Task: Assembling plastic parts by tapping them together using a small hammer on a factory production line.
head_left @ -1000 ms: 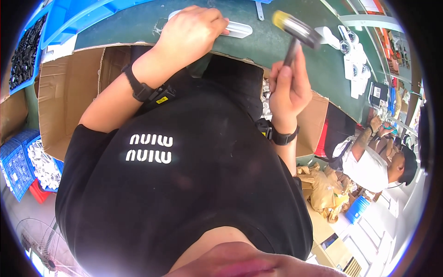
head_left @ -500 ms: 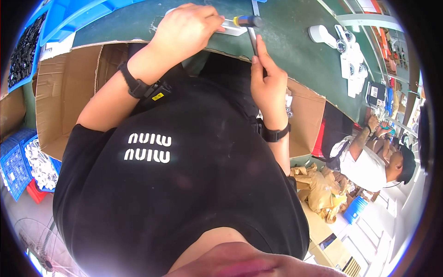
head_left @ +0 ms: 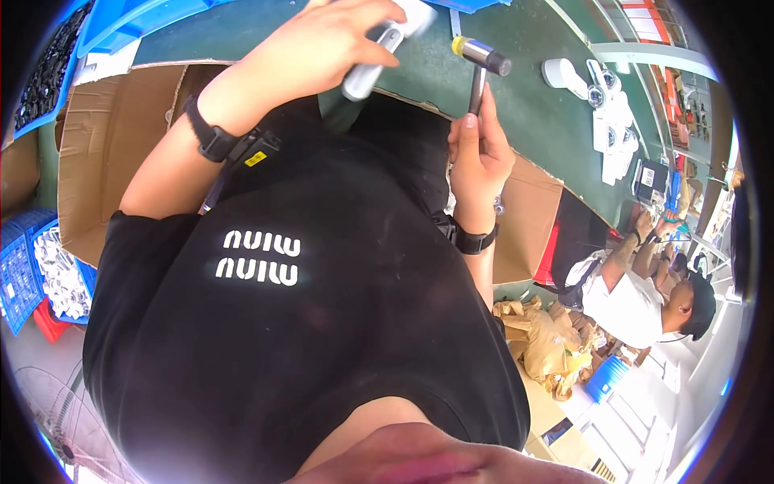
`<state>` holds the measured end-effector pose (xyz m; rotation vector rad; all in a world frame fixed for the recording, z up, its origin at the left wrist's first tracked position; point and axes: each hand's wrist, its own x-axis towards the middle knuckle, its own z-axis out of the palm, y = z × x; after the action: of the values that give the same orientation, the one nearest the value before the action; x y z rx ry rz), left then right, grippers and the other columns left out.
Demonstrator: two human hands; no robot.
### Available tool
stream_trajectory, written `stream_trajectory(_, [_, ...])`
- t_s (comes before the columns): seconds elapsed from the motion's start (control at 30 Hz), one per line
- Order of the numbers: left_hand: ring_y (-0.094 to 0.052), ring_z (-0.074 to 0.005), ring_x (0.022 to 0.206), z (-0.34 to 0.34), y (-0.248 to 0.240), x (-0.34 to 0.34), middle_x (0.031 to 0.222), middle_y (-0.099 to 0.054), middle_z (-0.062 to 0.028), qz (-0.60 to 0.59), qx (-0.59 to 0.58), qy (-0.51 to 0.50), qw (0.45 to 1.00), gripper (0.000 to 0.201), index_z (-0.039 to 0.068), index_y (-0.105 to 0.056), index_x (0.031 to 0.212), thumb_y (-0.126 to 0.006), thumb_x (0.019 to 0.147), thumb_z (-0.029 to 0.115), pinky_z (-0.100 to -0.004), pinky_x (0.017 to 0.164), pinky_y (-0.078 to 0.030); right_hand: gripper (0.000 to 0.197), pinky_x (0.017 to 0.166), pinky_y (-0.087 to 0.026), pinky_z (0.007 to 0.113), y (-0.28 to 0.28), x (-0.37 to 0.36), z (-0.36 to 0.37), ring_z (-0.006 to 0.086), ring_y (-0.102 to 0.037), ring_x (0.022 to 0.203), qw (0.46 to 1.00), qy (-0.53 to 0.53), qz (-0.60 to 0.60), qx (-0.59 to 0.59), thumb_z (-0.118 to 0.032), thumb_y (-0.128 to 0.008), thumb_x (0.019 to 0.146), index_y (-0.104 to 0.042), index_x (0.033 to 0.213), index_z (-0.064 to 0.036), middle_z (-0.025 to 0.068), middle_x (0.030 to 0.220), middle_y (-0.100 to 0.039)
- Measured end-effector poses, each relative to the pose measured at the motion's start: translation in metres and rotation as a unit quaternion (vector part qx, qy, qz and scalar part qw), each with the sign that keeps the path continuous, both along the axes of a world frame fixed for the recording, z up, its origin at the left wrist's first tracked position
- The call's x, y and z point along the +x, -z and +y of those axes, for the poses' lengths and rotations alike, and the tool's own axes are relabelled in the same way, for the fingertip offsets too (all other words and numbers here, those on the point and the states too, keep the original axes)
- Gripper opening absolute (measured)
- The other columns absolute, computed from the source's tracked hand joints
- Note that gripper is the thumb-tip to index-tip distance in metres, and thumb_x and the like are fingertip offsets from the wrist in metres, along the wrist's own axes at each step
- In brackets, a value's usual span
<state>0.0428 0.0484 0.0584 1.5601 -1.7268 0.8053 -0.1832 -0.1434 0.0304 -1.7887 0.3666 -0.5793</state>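
Observation:
My left hand grips a white part at the table's near edge. The part has a narrow end with a long grey slot and a wider end blurred by motion; its exact kind cannot be made out. My right hand is closed around the dark handle of a small hammer. The hammer stands head up, its metal head carrying a yellow face and a black face. Air separates the hammer from the white part.
Several white parts with round ends lie on the green table at the right. Blue bins stand at the far left. An open cardboard box sits below the table edge. A co-worker is at the right.
The hammer has moved right, away from the white part, and its head has tilted. My left hand has turned the white part so its narrow end now points toward me.

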Motion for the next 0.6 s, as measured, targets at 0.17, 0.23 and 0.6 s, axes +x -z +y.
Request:
stream_trajectory(0.17, [-0.072, -0.0342, 0.103, 0.013, 0.010, -0.017, 0.119, -0.074, -0.0127, 0.294, 0.150, -0.064, 0.942, 0.030, 0.005, -0.076, 0.117, -0.082, 0.089, 0.016, -0.0418, 0.087, -0.059, 0.048, 0.071, -0.050, 0.023, -0.001, 0.004, -0.001, 0.0063, -0.055, 0.074, 1.000, -0.002, 0.031, 0.000, -0.006, -0.062, 0.109, -0.057, 0.156, -0.0077, -0.0027, 0.084, -0.063])
stream_trajectory(0.23, [-0.073, -0.0337, 0.105, 0.011, 0.016, -0.023, 0.119, -0.074, -0.0129, 0.253, 0.079, -0.176, 0.948, 0.028, 0.003, -0.075, 0.118, -0.080, 0.092, 0.013, -0.0407, 0.090, -0.059, 0.048, 0.069, -0.049, 0.022, -0.004, 0.010, -0.006, 0.0062, -0.055, 0.071, 0.996, -0.041, 0.042, -0.071, -0.006, -0.062, 0.108, -0.057, 0.156, -0.0074, -0.0022, 0.081, -0.063])
stream_trajectory(0.6, [-0.072, -0.0334, 0.097, 0.010, 0.046, -0.017, 0.112, -0.073, -0.0109, 0.229, 0.033, -0.150, 0.961, 0.024, 0.004, -0.076, 0.115, -0.077, 0.092, 0.005, -0.0398, 0.083, -0.061, 0.046, 0.069, -0.053, 0.028, -0.001, 0.048, -0.009, 0.0172, -0.060, 0.065, 0.922, -0.070, -0.074, -0.373, -0.001, -0.063, 0.103, -0.063, 0.148, -0.0032, 0.0182, 0.094, -0.076])
